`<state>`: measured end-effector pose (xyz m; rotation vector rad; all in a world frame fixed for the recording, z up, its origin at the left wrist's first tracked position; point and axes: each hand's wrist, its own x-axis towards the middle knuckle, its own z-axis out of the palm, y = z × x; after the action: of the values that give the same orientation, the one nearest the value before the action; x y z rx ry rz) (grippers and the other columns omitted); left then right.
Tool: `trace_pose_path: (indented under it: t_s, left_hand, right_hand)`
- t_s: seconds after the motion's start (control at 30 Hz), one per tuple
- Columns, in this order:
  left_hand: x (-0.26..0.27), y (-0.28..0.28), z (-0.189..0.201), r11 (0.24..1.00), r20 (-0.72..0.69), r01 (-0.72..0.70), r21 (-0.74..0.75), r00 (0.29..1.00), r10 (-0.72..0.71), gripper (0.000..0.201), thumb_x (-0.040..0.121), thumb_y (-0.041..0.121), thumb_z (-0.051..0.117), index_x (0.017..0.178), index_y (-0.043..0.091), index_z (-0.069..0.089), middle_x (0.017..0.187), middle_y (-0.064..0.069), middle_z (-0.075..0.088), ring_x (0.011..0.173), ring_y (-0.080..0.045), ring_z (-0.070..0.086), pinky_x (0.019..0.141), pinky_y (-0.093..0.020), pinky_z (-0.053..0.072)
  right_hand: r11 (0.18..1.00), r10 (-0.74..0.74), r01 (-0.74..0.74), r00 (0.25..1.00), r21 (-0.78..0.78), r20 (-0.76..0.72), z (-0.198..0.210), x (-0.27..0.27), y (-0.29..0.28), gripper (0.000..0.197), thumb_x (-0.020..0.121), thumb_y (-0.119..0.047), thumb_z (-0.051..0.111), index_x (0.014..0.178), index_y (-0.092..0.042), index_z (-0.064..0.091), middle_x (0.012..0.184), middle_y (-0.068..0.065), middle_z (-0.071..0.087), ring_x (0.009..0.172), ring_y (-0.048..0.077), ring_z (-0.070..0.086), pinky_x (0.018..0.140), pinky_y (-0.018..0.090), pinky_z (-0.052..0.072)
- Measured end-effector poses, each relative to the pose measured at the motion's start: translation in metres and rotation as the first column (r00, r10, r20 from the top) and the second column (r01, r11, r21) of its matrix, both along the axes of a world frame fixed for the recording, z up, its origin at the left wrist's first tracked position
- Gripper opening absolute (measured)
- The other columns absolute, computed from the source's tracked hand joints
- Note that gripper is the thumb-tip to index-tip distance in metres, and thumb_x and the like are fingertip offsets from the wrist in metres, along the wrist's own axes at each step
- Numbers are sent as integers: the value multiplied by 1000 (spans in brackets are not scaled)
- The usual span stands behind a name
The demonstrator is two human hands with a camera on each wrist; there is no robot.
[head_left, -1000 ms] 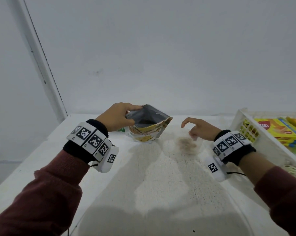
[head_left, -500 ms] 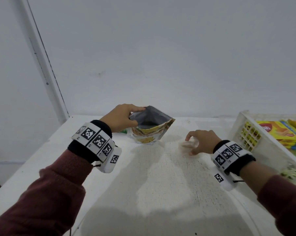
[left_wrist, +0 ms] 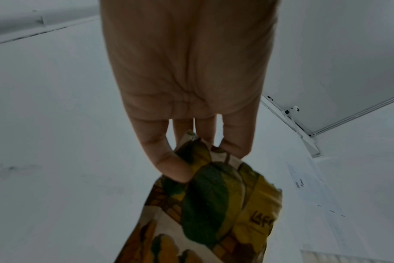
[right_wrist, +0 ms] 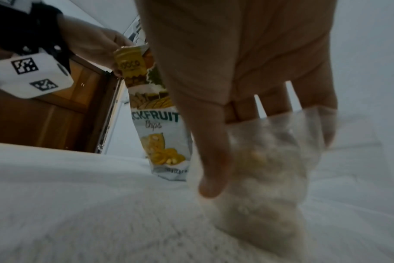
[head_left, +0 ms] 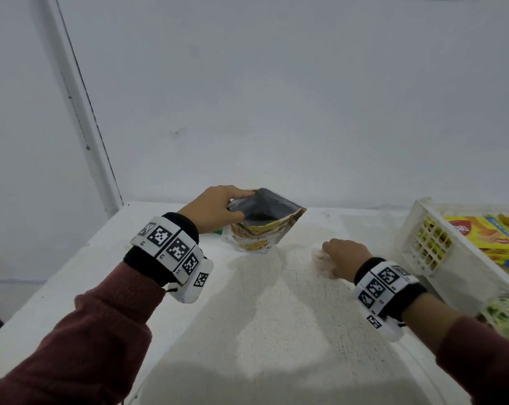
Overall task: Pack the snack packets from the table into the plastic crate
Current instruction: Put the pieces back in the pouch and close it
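Observation:
An opened jackfruit chips pouch stands on the white table at the back centre. My left hand pinches its top rim and holds the mouth open. To the right, a small clear bag of pale snack pieces lies on the table. My right hand is down on it, thumb and fingers curled round the bag. The white plastic crate stands at the right edge.
Yellow and red snack packets lie in the crate, with greenish packets nearer me. A white wall runs close behind the table. A dark wooden door shows at left in the right wrist view.
My right hand dropped from above the clear bag onto it and closed round it. My left hand kept its hold on the pouch rim.

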<state>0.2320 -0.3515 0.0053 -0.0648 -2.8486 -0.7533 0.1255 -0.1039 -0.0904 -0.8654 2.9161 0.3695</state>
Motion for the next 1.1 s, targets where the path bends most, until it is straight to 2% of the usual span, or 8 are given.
trace_pose_path:
  t_s: [0.23,0.37,0.47,0.53,0.67,0.8,0.9,1.1]
  left_hand:
    - [-1,-3,-2,999,16,-15,32,1000,15,54,85,12,59,136,24,46,134,-2,51,100,-8,45,82,-16,33]
    - [-4,-3,-1,998,24,-4,63,1000,2,55,83,12,61,135,24,47,134,-2,52,98,-12,51,83,-20,37]
    - [-5,-1,-2,996,38,-21,83,999,18,58,74,26,63,131,31,51,131,2,54,95,-14,55,88,-32,46]
    - [-3,1,-2,992,49,-37,119,998,31,52,62,36,59,114,38,60,118,3,62,97,-20,59,89,-42,49]
    - [2,-6,3,958,50,-26,285,999,12,12,69,14,66,77,23,62,75,2,63,74,-21,60,65,-29,52]
    - [6,-14,4,932,49,26,361,998,-46,59,62,12,64,120,18,60,105,3,64,88,-15,63,75,-22,51]
    - [5,-15,2,913,51,56,405,995,-83,57,67,5,65,123,16,59,115,-5,66,84,-23,65,75,-31,55]
    - [6,-14,1,938,40,75,338,995,-94,68,65,14,64,131,17,52,119,0,61,79,-18,63,73,-21,50]
  right_hand:
    - [931,-76,46,995,-361,-67,47,0,1,32,89,-5,46,120,-13,45,93,8,63,76,22,57,64,27,44]
    - [582,-22,-324,910,-746,-413,110,31,-4,48,82,-3,62,124,-7,38,61,10,55,48,28,52,48,31,43]
    - [283,96,-517,853,-808,-512,129,57,-25,46,80,-13,68,118,-3,43,69,-4,54,54,27,55,51,30,44]
    - [223,195,-555,831,-802,-521,115,64,-47,42,80,-11,67,116,-6,46,87,-2,60,68,22,60,60,23,50]
    - [216,289,-618,780,-756,-555,73,55,-73,41,74,3,65,111,-9,48,105,11,58,91,6,49,78,4,41]
    - [314,372,-675,735,-668,-567,69,48,-74,29,81,-13,51,108,-19,43,104,10,61,78,19,59,59,22,51]
    - [487,449,-735,674,-471,-587,77,45,-78,25,82,-20,38,102,-14,51,99,8,64,66,25,62,43,31,49]
    - [756,545,-597,801,-269,-246,82,50,-89,76,77,-59,7,119,-20,58,113,4,63,108,21,55,89,36,45]
